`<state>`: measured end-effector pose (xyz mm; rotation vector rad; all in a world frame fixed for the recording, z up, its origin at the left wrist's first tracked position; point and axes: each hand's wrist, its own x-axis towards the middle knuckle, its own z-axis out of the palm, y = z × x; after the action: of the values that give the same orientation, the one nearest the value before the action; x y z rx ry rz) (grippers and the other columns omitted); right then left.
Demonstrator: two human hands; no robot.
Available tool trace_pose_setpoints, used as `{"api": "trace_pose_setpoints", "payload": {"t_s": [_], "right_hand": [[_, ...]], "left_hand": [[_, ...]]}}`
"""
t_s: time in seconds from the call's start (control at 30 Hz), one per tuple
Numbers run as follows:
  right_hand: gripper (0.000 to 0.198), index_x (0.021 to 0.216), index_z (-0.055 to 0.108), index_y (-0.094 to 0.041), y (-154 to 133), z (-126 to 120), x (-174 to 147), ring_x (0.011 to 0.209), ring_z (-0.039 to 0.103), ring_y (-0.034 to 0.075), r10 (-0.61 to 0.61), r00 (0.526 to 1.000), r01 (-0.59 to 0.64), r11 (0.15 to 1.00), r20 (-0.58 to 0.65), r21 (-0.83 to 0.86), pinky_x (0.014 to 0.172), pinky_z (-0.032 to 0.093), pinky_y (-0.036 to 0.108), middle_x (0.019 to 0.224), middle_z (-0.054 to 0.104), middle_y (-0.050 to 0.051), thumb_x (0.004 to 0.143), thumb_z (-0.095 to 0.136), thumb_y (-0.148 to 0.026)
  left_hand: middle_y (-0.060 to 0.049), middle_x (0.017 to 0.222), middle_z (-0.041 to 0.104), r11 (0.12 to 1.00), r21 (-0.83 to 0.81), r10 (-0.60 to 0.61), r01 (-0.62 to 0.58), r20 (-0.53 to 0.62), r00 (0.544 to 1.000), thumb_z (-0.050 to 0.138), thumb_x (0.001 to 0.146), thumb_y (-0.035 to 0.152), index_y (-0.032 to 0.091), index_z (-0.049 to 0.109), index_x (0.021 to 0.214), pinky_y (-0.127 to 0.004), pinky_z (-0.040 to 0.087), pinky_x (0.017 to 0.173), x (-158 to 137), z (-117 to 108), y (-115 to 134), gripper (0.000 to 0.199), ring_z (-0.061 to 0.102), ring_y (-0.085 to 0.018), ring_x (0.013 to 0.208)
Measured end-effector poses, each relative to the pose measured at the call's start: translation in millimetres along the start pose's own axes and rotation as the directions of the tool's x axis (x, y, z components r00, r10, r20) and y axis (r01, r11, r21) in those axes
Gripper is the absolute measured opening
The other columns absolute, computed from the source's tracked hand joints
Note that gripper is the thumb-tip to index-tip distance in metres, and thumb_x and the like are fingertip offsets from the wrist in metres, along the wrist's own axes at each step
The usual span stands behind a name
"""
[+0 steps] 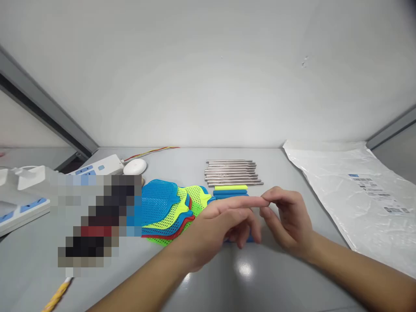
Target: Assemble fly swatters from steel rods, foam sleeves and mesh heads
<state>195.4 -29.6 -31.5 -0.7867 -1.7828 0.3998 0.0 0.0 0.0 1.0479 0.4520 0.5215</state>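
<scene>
My left hand is over the grey table with its index finger stretched out to the right and the other fingers loosely bent. It holds nothing. The thumb and fingertips of my right hand close around the tip of that index finger. Left of my hands lies a fanned pile of perforated plastic fly swatter heads in blue, yellow, red and green. Behind them is a row of thin metal rods. Blue tubes and a yellow tube, which look like handles, lie below the rods, partly hidden by my left hand.
A white plastic mailing bag with a label covers the right side. On the left are white power strips, a round white object, a blurred-out dark item and a yellow braided cord. A white wall stands behind.
</scene>
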Motion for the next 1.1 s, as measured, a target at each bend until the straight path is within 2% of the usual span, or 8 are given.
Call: {"api": "trace_pose_setpoints", "payload": {"t_s": [0.3, 0.53, 0.63, 0.73, 0.9, 1.1], "right_hand": [[0.046, 0.117, 0.047, -0.024, -2.0, 0.1, 1.2, 0.069, 0.056, 0.013, -0.027, 0.999, 0.027, 1.000, 0.035, 0.002, 0.060, 0.048, 0.030, 0.082, 0.057, -0.001, 0.081, 0.051, 0.004], [0.045, 0.116, 0.047, -0.024, -2.8, 2.1, -1.9, 0.069, 0.055, 0.014, -0.030, 0.997, 0.031, 0.999, 0.075, -0.011, 0.060, 0.048, 0.030, 0.080, 0.054, -0.001, 0.079, 0.054, 0.003], [0.040, 0.111, 0.048, -0.024, -2.7, 1.6, -3.3, 0.069, 0.053, 0.015, -0.022, 0.992, 0.025, 0.999, 0.123, -0.021, 0.060, 0.047, 0.031, 0.078, 0.054, 0.000, 0.079, 0.054, 0.000], [0.032, 0.104, 0.050, -0.023, -4.2, 0.4, -2.9, 0.066, 0.052, 0.014, -0.014, 0.985, 0.021, 0.999, 0.173, -0.034, 0.059, 0.045, 0.030, 0.075, 0.055, 0.000, 0.081, 0.052, -0.001], [0.020, 0.094, 0.051, -0.023, -6.9, 1.4, 1.5, 0.060, 0.048, 0.013, 0.002, 0.969, 0.022, 0.995, 0.245, -0.094, 0.056, 0.040, 0.027, 0.068, 0.054, -0.002, 0.084, 0.050, -0.006], [0.012, 0.092, 0.051, -0.023, -5.8, 2.6, 0.7, 0.056, 0.044, 0.011, -0.018, 0.928, 0.102, 0.973, 0.372, -0.208, 0.056, 0.036, 0.026, 0.066, 0.054, -0.003, 0.087, 0.048, -0.012]], "left_hand": [[0.001, 0.068, 0.060, 0.991, 0.105, 0.089, -0.085, -0.035, 0.995, 0.042, 0.098, 0.028, 0.021, 0.066, 0.112, -0.021, 0.035, 0.055, 3.0, 4.3, -2.5, 0.029, 0.047, -0.007, 0.056], [0.005, 0.051, 0.052, 0.948, 0.314, 0.088, -0.042, -0.133, 0.987, 0.038, 0.097, 0.028, 0.018, 0.065, 0.097, -0.021, 0.035, 0.049, 0.9, 7.0, 0.6, 0.029, 0.043, -0.008, 0.047], [0.007, 0.044, 0.045, 0.928, 0.366, 0.156, -0.070, -0.209, 0.965, 0.037, 0.094, 0.024, 0.018, 0.061, 0.082, -0.020, 0.031, 0.046, -0.4, 5.9, 1.5, 0.028, 0.036, -0.007, 0.042], [0.008, 0.041, 0.040, 0.931, 0.349, 0.213, -0.106, -0.285, 0.934, 0.037, 0.090, 0.020, 0.018, 0.055, 0.073, -0.020, 0.026, 0.043, -1.0, 2.6, 4.1, 0.025, 0.031, -0.007, 0.040], [0.008, 0.043, 0.041, 0.915, 0.366, 0.292, -0.169, -0.314, 0.903, 0.039, 0.087, 0.019, 0.018, 0.061, 0.078, -0.020, 0.026, 0.043, -0.5, -3.8, 7.7, 0.023, 0.031, -0.007, 0.042], [0.008, 0.040, 0.034, 0.897, 0.404, 0.327, -0.176, -0.340, 0.882, 0.040, 0.087, 0.020, 0.016, 0.057, 0.069, -0.021, 0.021, 0.042, -0.4, -4.0, 7.7, 0.025, 0.027, -0.007, 0.040]]}}
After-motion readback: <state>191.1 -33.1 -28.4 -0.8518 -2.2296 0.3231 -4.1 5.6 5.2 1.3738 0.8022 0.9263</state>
